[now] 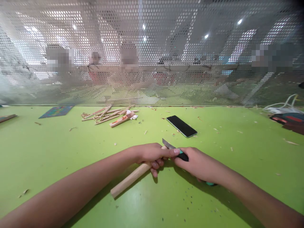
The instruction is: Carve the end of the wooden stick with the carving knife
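My left hand [154, 155] is wrapped round a pale wooden stick [130, 180], whose near end slants down toward the left over the green table [90, 152]. In my right hand [194, 161] is a utility knife [183, 155] with a black and green handle, its blade out and pointing up to the left. The blade lies against or just above the stick's far end; contact is hard to make out. My left thumb reaches across and presses on the knife near the base of the blade.
Beyond my hands lies a black phone [182, 126]. A pile of carved sticks [106, 114], some reddish, sits at the back left near a patterned card [56, 111]. Wood shavings dot the table. A perforated screen [152, 85] rises behind; a red-black object [289, 120] and cables [285, 104] are at right.
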Tool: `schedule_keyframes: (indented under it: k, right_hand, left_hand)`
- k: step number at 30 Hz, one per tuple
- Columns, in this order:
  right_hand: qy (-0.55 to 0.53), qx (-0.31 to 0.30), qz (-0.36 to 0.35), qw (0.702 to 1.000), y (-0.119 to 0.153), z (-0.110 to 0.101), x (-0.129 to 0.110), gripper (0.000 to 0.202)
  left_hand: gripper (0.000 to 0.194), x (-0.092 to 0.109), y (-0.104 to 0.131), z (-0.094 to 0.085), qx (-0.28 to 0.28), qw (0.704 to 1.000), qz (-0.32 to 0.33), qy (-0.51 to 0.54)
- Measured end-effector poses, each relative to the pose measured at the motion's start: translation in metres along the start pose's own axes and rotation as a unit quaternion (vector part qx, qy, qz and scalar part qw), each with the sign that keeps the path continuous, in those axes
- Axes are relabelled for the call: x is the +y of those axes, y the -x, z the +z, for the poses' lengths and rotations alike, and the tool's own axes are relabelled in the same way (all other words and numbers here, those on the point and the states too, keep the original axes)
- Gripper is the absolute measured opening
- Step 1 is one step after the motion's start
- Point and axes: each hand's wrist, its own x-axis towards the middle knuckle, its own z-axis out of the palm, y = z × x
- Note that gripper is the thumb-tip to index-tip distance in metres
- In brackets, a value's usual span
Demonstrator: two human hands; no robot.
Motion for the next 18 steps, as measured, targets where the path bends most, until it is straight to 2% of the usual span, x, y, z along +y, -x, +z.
schedule_keyframes:
  k: [9, 18]
  right_hand:
    - [0.006, 0.023, -0.012, 1.000, 0.0018, 0.0019, -0.0019, 0.024]
    - [0.002, 0.004, -0.001, 1.000, 0.0008, 0.0005, 0.0002, 0.027]
  left_hand:
    - [0.067, 0.0011, -0.0001, 0.0014, 0.015, 1.000, -0.006, -0.002]
    - [0.069, 0.0034, 0.0026, 0.0032, 0.026, 1.000, -0.009, -0.012]
